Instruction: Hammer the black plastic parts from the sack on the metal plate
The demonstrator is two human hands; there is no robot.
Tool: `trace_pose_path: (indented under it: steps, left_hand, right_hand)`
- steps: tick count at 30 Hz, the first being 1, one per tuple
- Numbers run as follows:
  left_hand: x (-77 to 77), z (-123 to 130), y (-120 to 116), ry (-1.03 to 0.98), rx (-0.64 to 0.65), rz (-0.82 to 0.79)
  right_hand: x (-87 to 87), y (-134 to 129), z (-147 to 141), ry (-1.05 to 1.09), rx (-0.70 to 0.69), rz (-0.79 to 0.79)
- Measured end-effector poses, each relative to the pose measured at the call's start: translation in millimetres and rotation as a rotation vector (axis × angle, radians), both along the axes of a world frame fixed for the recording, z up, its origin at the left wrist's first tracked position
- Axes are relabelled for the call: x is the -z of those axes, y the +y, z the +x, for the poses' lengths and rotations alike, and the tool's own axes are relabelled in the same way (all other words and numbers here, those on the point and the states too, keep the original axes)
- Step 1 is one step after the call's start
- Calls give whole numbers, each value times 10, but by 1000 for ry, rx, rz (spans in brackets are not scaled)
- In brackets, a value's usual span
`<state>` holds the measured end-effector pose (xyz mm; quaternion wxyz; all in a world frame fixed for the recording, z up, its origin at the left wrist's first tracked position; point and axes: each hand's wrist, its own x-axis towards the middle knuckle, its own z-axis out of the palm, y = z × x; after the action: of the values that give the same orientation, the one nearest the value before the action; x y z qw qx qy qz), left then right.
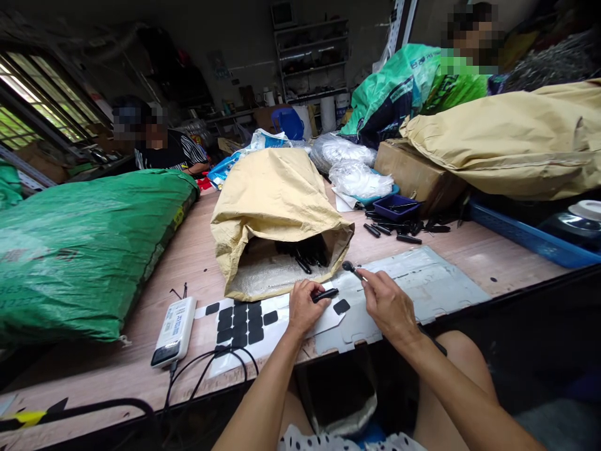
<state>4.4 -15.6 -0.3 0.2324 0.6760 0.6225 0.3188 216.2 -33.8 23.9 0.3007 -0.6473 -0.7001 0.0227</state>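
Note:
My left hand (303,308) is closed on a slim black handle-like piece (328,294), its free end pointing right. Between the fingers of my right hand (387,307) is a small black tool with a round head (348,266), raised just above the table. Below and between the hands lies a single black square pad (342,306). Several more rounded black pads (240,326) are set out in rows on a white sheet (277,329) left of my left hand. Directly beyond it, a tan sack (277,194) gapes towards me, with black pieces (310,254) inside.
A big green sack (89,250) fills the left side; a white power bank (173,332) with black cables lies before it. More black pieces (408,238) lie by a purple tray (397,207). A cardboard box (413,172) and blue basket (530,235) stand right. Two people sit beyond.

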Motion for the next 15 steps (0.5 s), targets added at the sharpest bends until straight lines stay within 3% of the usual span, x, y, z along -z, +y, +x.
trace_pose_path:
  steps: [7, 15]
  left_hand:
    - [-25, 8, -5, 43, 5, -11]
    - [-10, 8, -8, 72, 22, 14]
  right_hand:
    - [195, 494, 182, -205, 117, -114]
    - [366, 604, 71, -319, 124, -54]
